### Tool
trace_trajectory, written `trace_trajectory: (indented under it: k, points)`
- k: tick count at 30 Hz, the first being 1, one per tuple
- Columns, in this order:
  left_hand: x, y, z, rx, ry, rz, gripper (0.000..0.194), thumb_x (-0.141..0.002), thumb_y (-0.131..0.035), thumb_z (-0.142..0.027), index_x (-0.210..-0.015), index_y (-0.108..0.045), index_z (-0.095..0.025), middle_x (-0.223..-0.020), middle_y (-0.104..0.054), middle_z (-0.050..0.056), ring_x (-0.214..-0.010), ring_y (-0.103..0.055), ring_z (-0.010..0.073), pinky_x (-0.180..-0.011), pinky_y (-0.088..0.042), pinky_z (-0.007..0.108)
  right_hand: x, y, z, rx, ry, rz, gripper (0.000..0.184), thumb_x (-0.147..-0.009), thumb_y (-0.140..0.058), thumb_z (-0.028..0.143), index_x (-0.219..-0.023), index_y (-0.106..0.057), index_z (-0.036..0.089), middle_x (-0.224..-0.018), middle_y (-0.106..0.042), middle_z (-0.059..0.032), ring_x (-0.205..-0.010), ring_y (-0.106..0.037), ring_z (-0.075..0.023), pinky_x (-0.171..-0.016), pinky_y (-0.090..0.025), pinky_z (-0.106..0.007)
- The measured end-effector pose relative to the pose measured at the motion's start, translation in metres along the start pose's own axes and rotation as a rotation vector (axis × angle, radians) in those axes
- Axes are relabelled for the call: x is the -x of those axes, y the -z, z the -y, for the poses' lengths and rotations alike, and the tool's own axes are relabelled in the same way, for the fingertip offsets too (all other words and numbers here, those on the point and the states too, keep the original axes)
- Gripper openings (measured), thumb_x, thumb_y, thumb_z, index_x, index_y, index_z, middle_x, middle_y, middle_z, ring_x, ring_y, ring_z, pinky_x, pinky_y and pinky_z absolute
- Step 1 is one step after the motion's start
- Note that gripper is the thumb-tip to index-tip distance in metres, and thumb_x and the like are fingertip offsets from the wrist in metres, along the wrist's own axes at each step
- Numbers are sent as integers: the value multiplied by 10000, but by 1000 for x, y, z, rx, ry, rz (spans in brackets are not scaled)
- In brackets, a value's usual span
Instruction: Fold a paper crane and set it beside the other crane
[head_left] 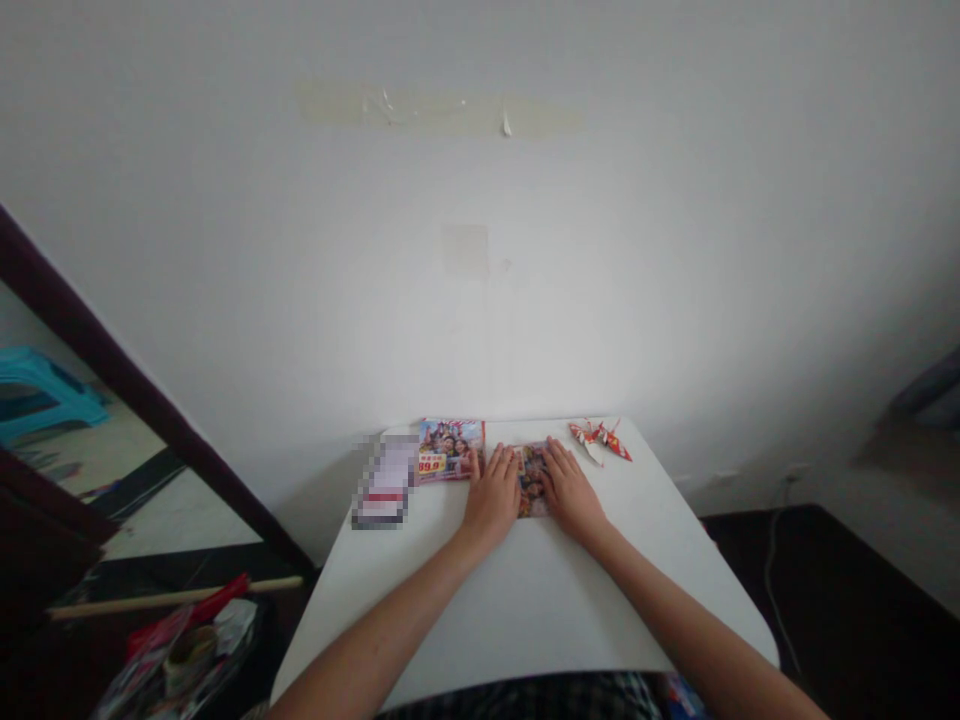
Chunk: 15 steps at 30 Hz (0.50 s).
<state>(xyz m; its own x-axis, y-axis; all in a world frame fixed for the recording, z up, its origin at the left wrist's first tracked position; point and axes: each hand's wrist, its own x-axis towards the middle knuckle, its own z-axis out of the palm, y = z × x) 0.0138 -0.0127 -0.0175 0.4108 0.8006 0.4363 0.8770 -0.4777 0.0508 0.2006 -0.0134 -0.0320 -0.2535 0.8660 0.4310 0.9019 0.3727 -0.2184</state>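
Observation:
A small printed sheet of paper (532, 484) with colourful pictures lies flat on the white table (540, 600). On its left side rests my left hand (493, 492), palm down with fingers stretched out. My right hand (571, 490) lies flat over the sheet's right edge, its fingers extended too. Both hands cover parts of the sheet. Left of my left hand is another printed sheet (451, 448), with a group of people and a price on it; my left thumb reaches its edge. A folded red and white paper crane (598, 438) sits to the right of my right hand.
A pixelated, phone-like item (385, 485) lies at the table's left. The wall (480, 330) rises behind the table. Left on the floor are a wooden stick (180, 596) and a bag of items (191, 655), near a dark-framed mirror (150, 365). A cable (770, 570) hangs at right.

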Motion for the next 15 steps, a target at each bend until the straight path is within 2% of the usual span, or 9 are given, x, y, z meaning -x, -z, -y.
trace_trajectory:
  k: [3,6,11,15]
  points:
    - [2,-6,0,16,-91,40,515,-1002,-315,-261,-1495,-442,-185,-1550,-482,90,-1490,-350,235,-1268,-154,565,3,-1,2,-20,117,15,524,-995,-293,178,-1490,-441,92,-1589,-372,-146,-1499,-313,-227,-1224,-320,-453]
    - [2,-12,1,37,-110,106,531,-1017,-285,-300,-1521,-403,-182,-1563,-462,93,-1499,-332,237,-1259,-170,571,4,-2,4,-10,163,80,537,-990,-292,169,-1507,-412,82,-1579,-391,-141,-1474,-363,-217,-1204,-359,-418]
    - [1,-12,0,27,-34,143,571,-1024,-254,-437,-1548,-357,-236,-1600,-399,70,-1516,-294,258,-1243,-47,656,4,1,6,59,124,142,533,-1007,-285,212,-1516,-405,108,-1590,-368,-124,-1474,-364,-215,-1221,-308,-434]
    - [2,-7,-2,17,19,112,601,-1010,-265,-489,-1544,-370,-232,-1599,-396,78,-1535,-240,274,-1227,45,676,5,5,8,117,-2,158,542,-1025,-315,327,-1539,-372,167,-1605,-328,-107,-1495,-319,-244,-1225,-248,-509]
